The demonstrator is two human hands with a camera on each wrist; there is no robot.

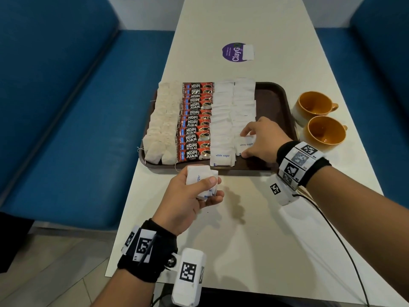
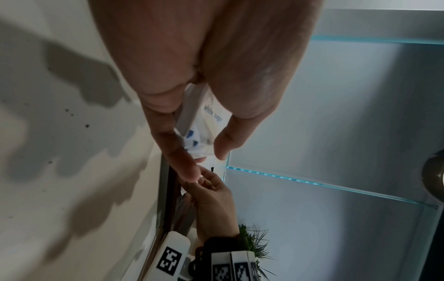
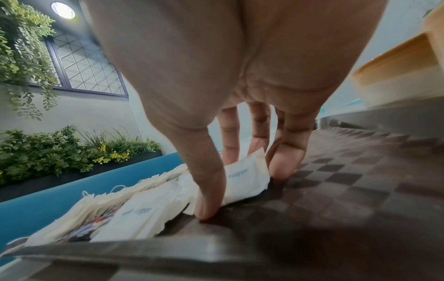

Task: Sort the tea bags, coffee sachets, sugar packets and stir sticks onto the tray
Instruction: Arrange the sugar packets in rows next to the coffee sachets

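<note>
On the tray (image 1: 274, 94), right hand (image 1: 261, 138) pinches a sugar packet (image 1: 245, 144) (long axis leftward); left hand (image 1: 188, 200) grips spares (image 1: 200, 180).

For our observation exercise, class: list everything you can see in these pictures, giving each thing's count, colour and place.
tray: one, dark brown, on the table.
tea bags: two overlapping columns, off-white, tray's left end; number unclear.
coffee sachets: one overlapping column, red and black, right of the tea bags.
sugar packets: two columns, white, right of the coffee.
cups: two, orange inside, on the table right of the tray.
sticker: one, purple, far on the table.
table: one, cream.
benches: blue, both sides.
left hand: holds a small stack of sugar packets.
right hand: pinches one sugar packet on the tray.
</note>
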